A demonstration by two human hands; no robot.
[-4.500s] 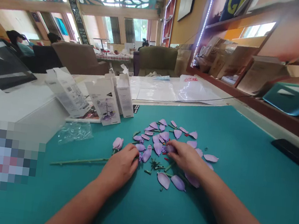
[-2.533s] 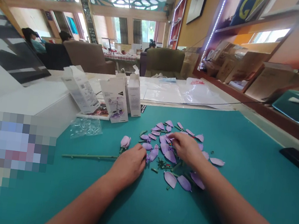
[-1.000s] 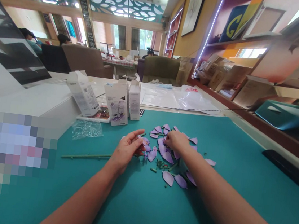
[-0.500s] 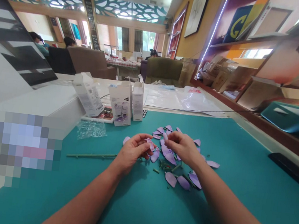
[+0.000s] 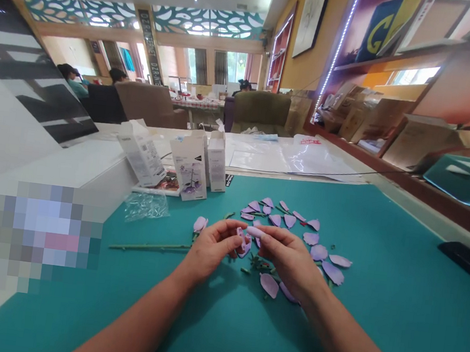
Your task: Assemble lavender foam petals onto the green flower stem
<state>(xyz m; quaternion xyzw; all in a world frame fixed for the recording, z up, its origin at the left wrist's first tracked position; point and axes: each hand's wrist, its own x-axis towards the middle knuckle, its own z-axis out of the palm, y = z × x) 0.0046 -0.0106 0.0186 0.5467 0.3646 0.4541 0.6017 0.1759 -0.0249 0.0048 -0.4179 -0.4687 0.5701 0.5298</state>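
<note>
Between the thumb and fingers of my left hand (image 5: 214, 248) is a small pink-lilac petal piece (image 5: 241, 238), partly covered by the fingers. My right hand (image 5: 289, 257) pinches a lilac petal (image 5: 255, 232), its tip close to the left-hand piece; I cannot tell if the two touch. Around and behind the hands lie several loose lilac petals (image 5: 319, 252) and small green parts (image 5: 262, 264). A long green stem (image 5: 149, 246) stretches out left of my left hand, with a pale lilac bloom (image 5: 200, 225) near its right end.
White cartons (image 5: 190, 167) stand at the back left, one printed with a flower. A crumpled clear bag (image 5: 146, 206) lies before them on the green mat (image 5: 377, 307). A black bar-shaped object (image 5: 468, 263) rests at the right edge. Clear plastic sheets (image 5: 272, 155) lie beyond the mat.
My right hand has come left and down from the petal pile with its petal, close to my left hand. The left hand still holds its piece. The camera view has shifted slightly.
</note>
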